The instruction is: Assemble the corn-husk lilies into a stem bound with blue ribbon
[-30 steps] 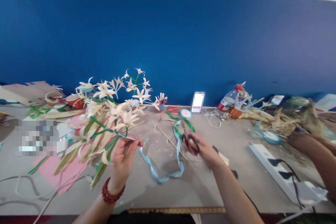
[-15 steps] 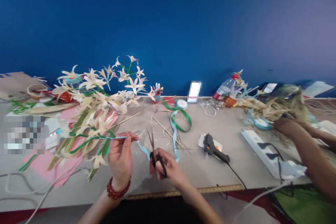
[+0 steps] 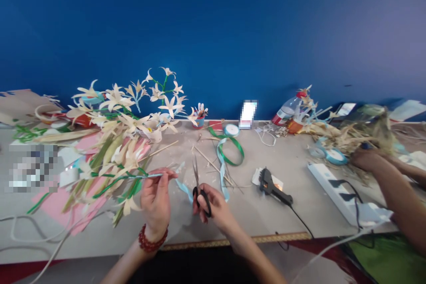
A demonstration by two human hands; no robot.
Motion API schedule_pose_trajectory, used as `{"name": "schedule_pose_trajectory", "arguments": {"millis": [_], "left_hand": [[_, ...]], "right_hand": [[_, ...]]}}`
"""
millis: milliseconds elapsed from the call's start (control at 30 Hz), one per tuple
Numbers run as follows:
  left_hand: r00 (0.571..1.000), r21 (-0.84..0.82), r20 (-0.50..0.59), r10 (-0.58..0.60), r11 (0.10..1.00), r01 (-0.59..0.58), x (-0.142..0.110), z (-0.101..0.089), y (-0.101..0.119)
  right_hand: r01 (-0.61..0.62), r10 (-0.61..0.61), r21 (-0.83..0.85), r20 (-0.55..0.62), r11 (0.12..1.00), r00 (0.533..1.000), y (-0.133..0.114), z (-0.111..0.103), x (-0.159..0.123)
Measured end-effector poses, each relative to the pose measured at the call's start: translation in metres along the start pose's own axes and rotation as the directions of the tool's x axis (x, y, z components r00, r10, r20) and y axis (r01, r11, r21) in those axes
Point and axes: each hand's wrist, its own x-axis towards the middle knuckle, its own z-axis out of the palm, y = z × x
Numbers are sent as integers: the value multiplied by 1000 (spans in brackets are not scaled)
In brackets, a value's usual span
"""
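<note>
Between thumb and fingers, my left hand [image 3: 156, 197] pinches a flower stem [image 3: 133, 174] wrapped in green and light blue ribbon, its cream petals pointing left. A light blue ribbon [image 3: 184, 190] trails from near these fingertips toward my other hand. Black-handled scissors [image 3: 201, 195] are gripped by my right hand [image 3: 213, 208], blades pointing up and away, slightly parted at the tips. More cream flowers [image 3: 129, 111] and dried husk leaves [image 3: 103, 155] lie to the left. Ahead of the scissors are thin sticks [image 3: 209, 159] and looped green ribbon [image 3: 238, 153].
A hot glue gun [image 3: 274, 188] rests right of my hands, near a white power strip [image 3: 333, 193]. At far right, a co-worker's arm [image 3: 389, 177] reaches over husks. A phone [image 3: 248, 114], a ribbon spool [image 3: 232, 130] and a plastic bottle [image 3: 288, 111] stand along the blue wall.
The view has shifted a little, so both hands appear slightly higher and farther right. My grip on the stem and the scissors is unchanged.
</note>
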Motion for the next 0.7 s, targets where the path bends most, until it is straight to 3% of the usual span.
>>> {"name": "schedule_pose_trajectory", "arguments": {"millis": [700], "left_hand": [[1000,92,-23,14,996,-12,-3,-1,-13]], "right_hand": [[-31,31,-3,-80,1000,996,7,2,5]]}}
